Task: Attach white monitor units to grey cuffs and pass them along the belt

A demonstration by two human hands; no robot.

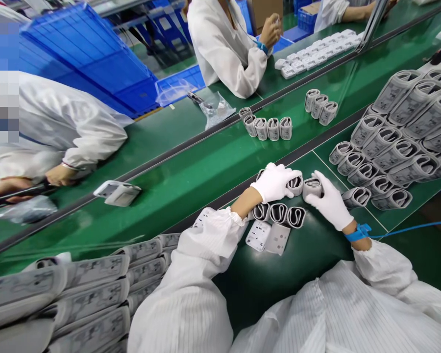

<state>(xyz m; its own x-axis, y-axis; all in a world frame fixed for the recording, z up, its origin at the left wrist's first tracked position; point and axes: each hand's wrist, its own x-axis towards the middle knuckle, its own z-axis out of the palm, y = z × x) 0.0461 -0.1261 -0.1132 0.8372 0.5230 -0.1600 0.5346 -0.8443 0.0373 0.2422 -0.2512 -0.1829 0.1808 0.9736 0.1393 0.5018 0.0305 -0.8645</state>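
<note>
My left hand [275, 182], in a white glove, lies over a row of rolled grey cuffs, its fingers closed around the end rolled cuff [296, 185]. Part of that row is hidden under the glove. Thumb and fingers of my gloved right hand [330, 200] grip another rolled cuff [312, 187], standing just to the right. Nearer me is a second row of rolled cuffs [278, 213]. Below it rest a white plastic unit [257, 235] with small dark slots and a grey piece [278, 239] with round spots. A blue wrist strap [357, 232] with a cord circles my right wrist.
Stacked rolled cuffs fill the right [400, 137] and lower left [91, 294]. Across the green belt [176, 191], carrying small cuff groups [268, 128] and a white-grey device [118, 192], co-workers in white sleeves [224, 49] sit near white units [318, 54] and blue crates [84, 59].
</note>
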